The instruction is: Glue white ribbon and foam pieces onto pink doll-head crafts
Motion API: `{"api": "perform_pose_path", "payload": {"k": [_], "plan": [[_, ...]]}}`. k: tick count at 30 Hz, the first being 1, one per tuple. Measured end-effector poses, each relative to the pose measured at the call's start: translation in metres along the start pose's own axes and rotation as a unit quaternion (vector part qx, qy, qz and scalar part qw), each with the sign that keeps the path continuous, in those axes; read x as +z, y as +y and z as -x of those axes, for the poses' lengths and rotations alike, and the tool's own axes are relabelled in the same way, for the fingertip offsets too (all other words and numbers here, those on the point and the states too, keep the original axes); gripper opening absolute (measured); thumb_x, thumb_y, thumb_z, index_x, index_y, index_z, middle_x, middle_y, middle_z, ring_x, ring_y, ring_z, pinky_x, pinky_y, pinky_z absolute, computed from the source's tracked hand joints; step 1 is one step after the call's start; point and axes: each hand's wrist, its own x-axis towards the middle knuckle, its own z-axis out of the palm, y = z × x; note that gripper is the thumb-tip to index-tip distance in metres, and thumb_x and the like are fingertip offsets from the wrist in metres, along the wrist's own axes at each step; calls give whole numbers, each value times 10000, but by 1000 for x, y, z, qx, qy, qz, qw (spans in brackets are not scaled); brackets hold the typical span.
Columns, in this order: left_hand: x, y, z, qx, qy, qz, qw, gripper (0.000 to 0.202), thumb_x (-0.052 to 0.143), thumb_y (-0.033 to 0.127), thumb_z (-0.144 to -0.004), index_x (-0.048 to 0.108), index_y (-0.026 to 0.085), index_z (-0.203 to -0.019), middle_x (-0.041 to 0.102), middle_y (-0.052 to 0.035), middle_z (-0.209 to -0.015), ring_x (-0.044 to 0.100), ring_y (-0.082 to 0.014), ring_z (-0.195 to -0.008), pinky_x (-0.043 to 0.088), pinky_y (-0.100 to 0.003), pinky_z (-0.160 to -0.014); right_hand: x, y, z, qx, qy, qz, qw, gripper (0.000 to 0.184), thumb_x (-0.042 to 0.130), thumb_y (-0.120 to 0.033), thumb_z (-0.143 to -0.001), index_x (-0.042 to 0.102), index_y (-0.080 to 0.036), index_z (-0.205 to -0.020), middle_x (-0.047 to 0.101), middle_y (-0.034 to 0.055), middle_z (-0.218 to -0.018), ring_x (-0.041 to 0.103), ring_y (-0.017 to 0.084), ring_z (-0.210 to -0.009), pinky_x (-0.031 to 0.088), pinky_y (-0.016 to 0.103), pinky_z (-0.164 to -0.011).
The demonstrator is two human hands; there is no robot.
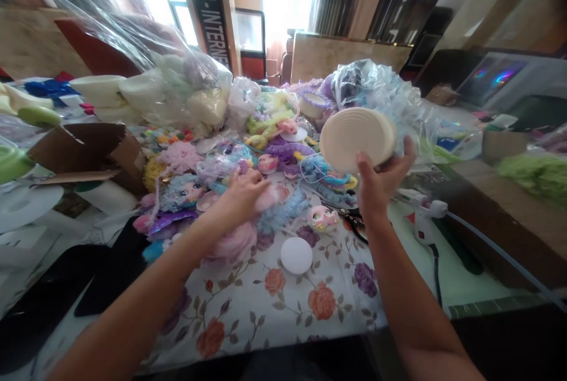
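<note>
My right hand (378,183) holds up a cream round coiled basket (354,139), its ringed flat side facing me, thumb at the lower edge and fingers behind. My left hand (248,192) is closed over the pile, around a blurred pink fluffy piece (269,196). Blue fluffy yarn (286,209) lies beside it. In front, a white disc (296,255) rests on the flowered cloth (310,322). A doll face (322,218) with painted eyes lies near black-handled scissors (355,224), partly hidden by my right wrist.
Yarn doll pieces (181,192) heap up to the left, next to an open cardboard box (88,150). Clear plastic bags (376,88) stand behind. A glue gun (423,227) with its cord lies to the right, near a brown box (509,215) with green yarn.
</note>
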Motion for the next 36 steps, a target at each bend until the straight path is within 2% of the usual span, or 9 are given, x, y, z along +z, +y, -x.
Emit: {"api": "perform_pose_path", "payload": {"k": [3,6,9,12,19,26,28,33,36], "plan": [[1,23,11,53,-17,-35,998,546,556,31,-760,604,199,-1277,590,-141,-1197,595,-292,-1070,482,-431,-892,-9,-1,15,-13,20,4,1000,900,692,-371,-686,218,-217,-1436,385,161,-1403,554,258,-1212,475,508,-1029],[6,46,16,81,-13,-124,989,394,549,24,-780,654,136,-1143,607,-169,-1134,590,-317,-1011,481,-435,-798,-15,3,33,-34,16,41,998,900,707,-374,-687,236,-207,-1435,305,175,-1474,419,289,-1371,414,519,-1091],[21,61,16,127,44,-217,967,242,497,74,-890,677,109,-1048,628,-184,-1137,583,-337,-1046,468,-471,-819,-18,7,44,-64,-10,71,995,906,721,-381,-695,237,-210,-1442,255,174,-1512,283,298,-1461,350,523,-1138],[35,67,18,160,119,-271,942,282,434,90,-955,688,104,-1077,646,-188,-1185,594,-321,-1067,470,-460,-827,-18,8,47,-83,-20,76,993,893,708,-385,-714,232,-199,-1446,253,183,-1501,263,298,-1469,341,521,-1141],[22,59,27,130,238,-267,925,309,436,96,-974,658,98,-1188,633,-197,-1297,612,-334,-1156,477,-522,-950,-20,8,46,-75,-7,125,989,885,673,-435,-733,209,-194,-1447,236,195,-1492,307,322,-1439,382,544,-1107],[23,46,53,49,108,-240,963,393,470,31,-894,661,125,-1223,576,-162,-1405,495,-414,-1318,390,-664,-1060,-22,-1,45,-73,-12,125,989,831,666,-418,-774,216,-186,-1433,239,238,-1478,369,339,-1401,410,513,-1100],[23,46,62,63,110,-223,967,377,471,57,-902,671,135,-1213,580,-152,-1403,494,-411,-1312,397,-675,-1040,-22,-4,45,-78,-15,134,988,824,653,-418,-780,206,-199,-1436,233,237,-1485,379,347,-1395,429,510,-1082],[9,39,81,123,148,-180,965,344,458,108,-950,666,127,-1223,682,-148,-1208,634,-289,-1061,513,-470,-911,-23,-1,43,-101,6,135,986,857,673,-420,-737,218,-180,-1422,255,212,-1465,304,350,-1441,395,556,-1107],[6,27,93,67,173,-179,966,360,491,210,-961,629,163,-1290,656,-153,-1271,589,-341,-1172,443,-554,-1024,-25,3,42,-113,10,134,985,843,698,-394,-734,252,-214,-1427,274,192,-1473,278,340,-1463,355,551,-1141]]}}
